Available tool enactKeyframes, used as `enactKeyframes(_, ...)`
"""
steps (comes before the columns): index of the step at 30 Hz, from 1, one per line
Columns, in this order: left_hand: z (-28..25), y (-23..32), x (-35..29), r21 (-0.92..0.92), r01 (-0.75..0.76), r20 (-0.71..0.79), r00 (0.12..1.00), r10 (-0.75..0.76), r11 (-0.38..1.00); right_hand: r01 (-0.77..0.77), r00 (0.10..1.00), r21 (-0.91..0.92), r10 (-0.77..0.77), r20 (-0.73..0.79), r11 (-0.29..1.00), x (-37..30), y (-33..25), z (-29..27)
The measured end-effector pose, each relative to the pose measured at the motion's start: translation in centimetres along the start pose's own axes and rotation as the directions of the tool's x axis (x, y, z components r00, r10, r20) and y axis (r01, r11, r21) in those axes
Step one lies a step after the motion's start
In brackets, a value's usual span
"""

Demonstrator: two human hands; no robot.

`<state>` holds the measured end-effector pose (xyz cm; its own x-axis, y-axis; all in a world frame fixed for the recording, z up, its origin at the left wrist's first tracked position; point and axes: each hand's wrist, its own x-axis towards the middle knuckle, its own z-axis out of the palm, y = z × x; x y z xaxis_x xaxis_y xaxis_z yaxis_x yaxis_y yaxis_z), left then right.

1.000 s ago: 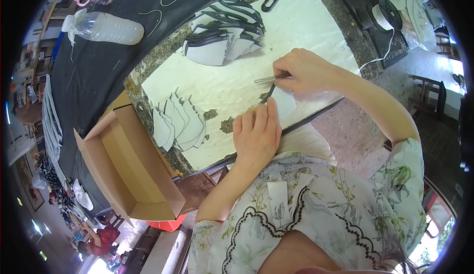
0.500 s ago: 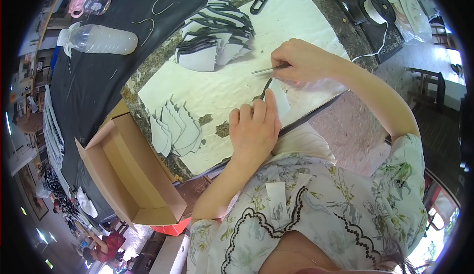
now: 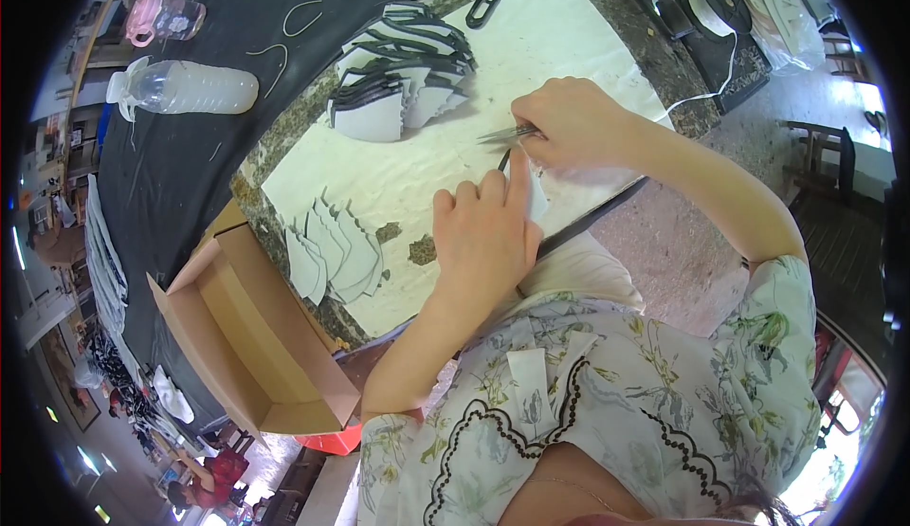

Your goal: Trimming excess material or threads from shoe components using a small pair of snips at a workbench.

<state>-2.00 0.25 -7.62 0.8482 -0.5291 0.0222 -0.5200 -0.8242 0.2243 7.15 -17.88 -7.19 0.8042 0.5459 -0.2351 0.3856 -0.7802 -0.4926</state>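
My left hand [image 3: 482, 232] lies over a white cut piece [image 3: 538, 199] with a black strip along its edge. The index finger stretches along the piece and pins it to the white sheet; most of the piece is under my hand. Closed in my right hand [image 3: 573, 123] is a slim metal tool [image 3: 507, 135] with two pointed blades, scissors or tweezers; I cannot tell which. Its tips lie just above the black strip, near my left index fingertip. A pile of black-edged white pieces [image 3: 372, 114] lies beyond, and several plain white pieces [image 3: 327, 256] fan out at left.
A worn white sheet [image 3: 569, 33] covers the stone-like tabletop. Black thread snips [image 3: 488, 0] lie at its far edge. An open cardboard box [image 3: 251, 336] is at the left. On black cloth stand a bottle [image 3: 190, 87] and a pink-lidded cup [image 3: 175, 19]. A spool [image 3: 718, 5] sits at right.
My right hand has shifted slightly left, and the tool's two blades now show apart. My left hand has moved a little up and left. The whole view has shifted slightly.
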Motion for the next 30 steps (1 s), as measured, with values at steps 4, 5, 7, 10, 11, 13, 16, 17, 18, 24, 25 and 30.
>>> enactKeyframes(4, -0.2, 0.5, 0.2, 0.035, -0.003, 0.069, 0.998, 0.001, 0.999, -0.086, 0.961, -0.104, 0.054, -0.272, 0.991, -0.7, 1.0, -0.4)
enactKeyframes(5, 0.2, 0.2, 0.0, 0.052, 0.009, 0.053, 0.999, -0.012, 0.999, -0.073, 0.96, -0.108, 0.04, -0.277, 0.991, -1.0, 0.6, -1.3)
enactKeyframes(7, 1.5, -0.1, -1.0, 0.055, 0.031, -0.023, 0.999, -0.03, 0.998, -0.287, 0.833, 0.063, 0.281, -0.477, 0.956, -3.1, -0.9, -2.9)
enactKeyframes(10, 1.8, 0.2, -2.5, 0.063, 0.047, -0.127, 0.991, -0.039, 0.997, -0.213, 0.796, 0.306, 0.347, -0.496, 0.928, -7.0, -3.7, -0.5)
enactKeyframes(11, 2.0, 0.4, -2.5, 0.068, 0.049, -0.168, 0.985, -0.037, 0.996, -0.205, 0.807, 0.279, 0.323, -0.494, 0.938, -8.3, -4.6, 1.0)
enactKeyframes(13, 2.0, 0.8, -2.2, 0.052, 0.042, -0.184, 0.982, -0.032, 0.998, -0.197, 0.817, 0.256, 0.303, -0.491, 0.946, -9.0, -4.7, 3.8)
enactKeyframes(16, 2.1, 0.7, -2.2, 0.062, 0.046, -0.186, 0.982, -0.034, 0.997, -0.386, 0.82, 0.207, 0.437, -0.368, 0.899, -8.5, -4.0, 5.5)
enactKeyframes(17, 2.1, 0.7, -2.3, 0.082, 0.047, -0.171, 0.985, -0.033, 0.996, -0.379, 0.816, 0.206, 0.431, -0.386, 0.902, -7.9, -4.1, 5.5)
enactKeyframes(18, 2.1, 0.6, -2.4, 0.083, 0.047, -0.169, 0.985, -0.033, 0.995, -0.372, 0.811, 0.205, 0.424, -0.404, 0.905, -7.2, -4.1, 5.6)
enactKeyframes(24, 2.4, 0.9, -2.3, 0.071, 0.038, -0.195, 0.98, -0.024, 0.997, -0.325, 0.776, 0.276, 0.422, -0.469, 0.905, -5.7, -2.9, 6.1)
enactKeyframes(25, 2.3, 0.9, -2.3, 0.075, 0.049, -0.176, 0.984, -0.035, 0.996, -0.324, 0.777, 0.275, 0.42, -0.468, 0.905, -5.8, -2.9, 6.1)
enactKeyframes(30, 1.3, 0.6, -3.6, -0.078, 0.085, -0.279, 0.955, -0.103, 0.993, -0.235, 0.684, 0.423, 0.458, -0.567, 0.875, -7.3, -3.9, 3.2)
